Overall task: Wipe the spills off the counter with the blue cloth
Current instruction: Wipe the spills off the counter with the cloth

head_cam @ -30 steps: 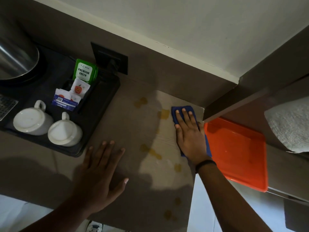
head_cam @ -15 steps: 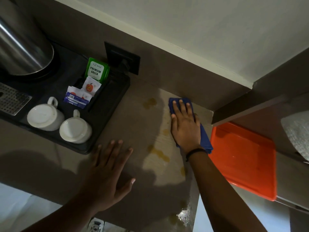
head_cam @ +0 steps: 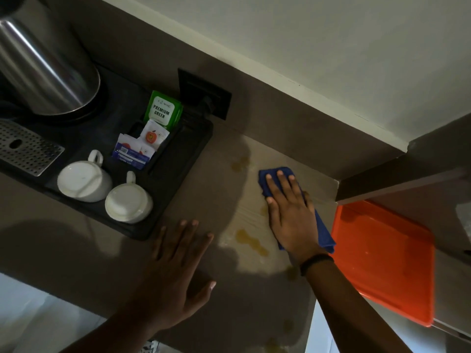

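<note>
My right hand presses flat on the blue cloth, which lies on the brown counter near its back right corner. The cloth sticks out past my fingertips and beside my wrist. Yellowish spills dot the counter: one left of the cloth near the wall, a longer one left of my wrist, and smaller drops toward the front edge. My left hand rests flat on the counter with fingers spread, holding nothing.
A black tray at the left carries two upturned white cups, tea sachets and a steel kettle. A wall socket sits behind it. An orange tray lies lower, right of the counter's edge.
My right hand has slid the blue cloth leftward and slightly back along the counter, over the spill that lay beside it. My left hand stays planted. The camera view has shifted.
</note>
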